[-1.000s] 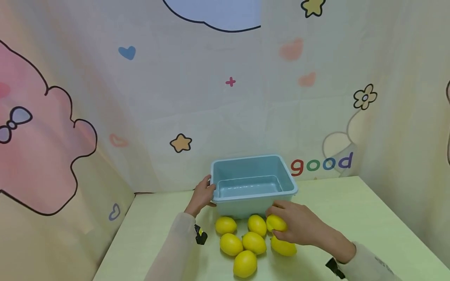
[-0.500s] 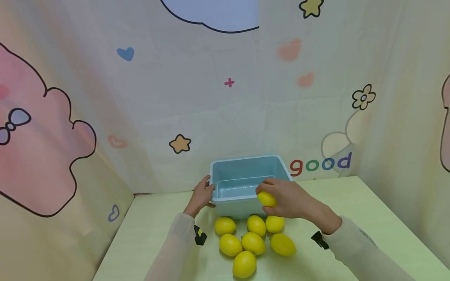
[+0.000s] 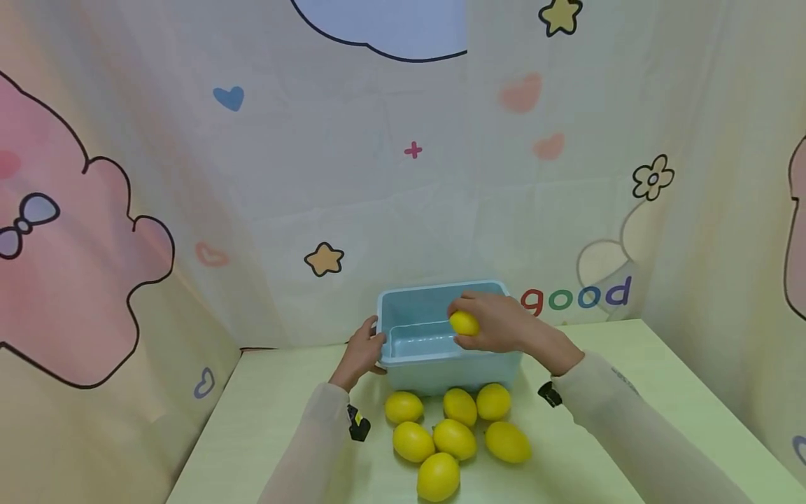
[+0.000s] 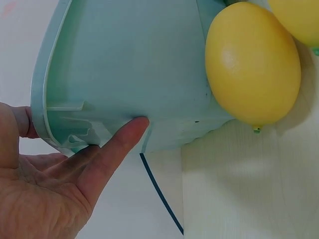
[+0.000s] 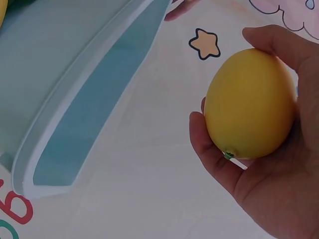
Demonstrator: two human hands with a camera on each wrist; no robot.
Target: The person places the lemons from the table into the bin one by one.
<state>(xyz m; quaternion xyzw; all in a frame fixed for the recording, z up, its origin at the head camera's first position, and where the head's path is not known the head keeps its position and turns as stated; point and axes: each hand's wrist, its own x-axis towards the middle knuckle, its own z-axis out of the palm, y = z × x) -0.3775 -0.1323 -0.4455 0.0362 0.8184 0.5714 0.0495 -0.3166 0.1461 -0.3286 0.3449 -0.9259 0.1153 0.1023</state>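
Observation:
A light-blue rectangular plastic bin [image 3: 453,374] stands on the table against the backdrop. My left hand [image 3: 362,353] grips its left end; in the left wrist view the thumb is at the rim and the fingers [image 4: 114,154] lie against the outer wall. My right hand [image 3: 497,322] holds a yellow lemon [image 3: 464,323] over the bin's opening, above the rim. In the right wrist view, thumb and fingers curl round that lemon [image 5: 251,104], its green tip showing. The part of the bin floor behind my right hand is hidden.
Several more lemons [image 3: 455,439] lie in a loose group on the pale table [image 3: 592,420], just in front of the bin. One lemon [image 4: 253,62] is close to the bin's front wall. A printed cloth backdrop [image 3: 378,196] rises directly behind the bin.
My right hand has lifted a lemon from the group near the bin's front right and carried it up and forward over the rim. My left hand stays on the bin.

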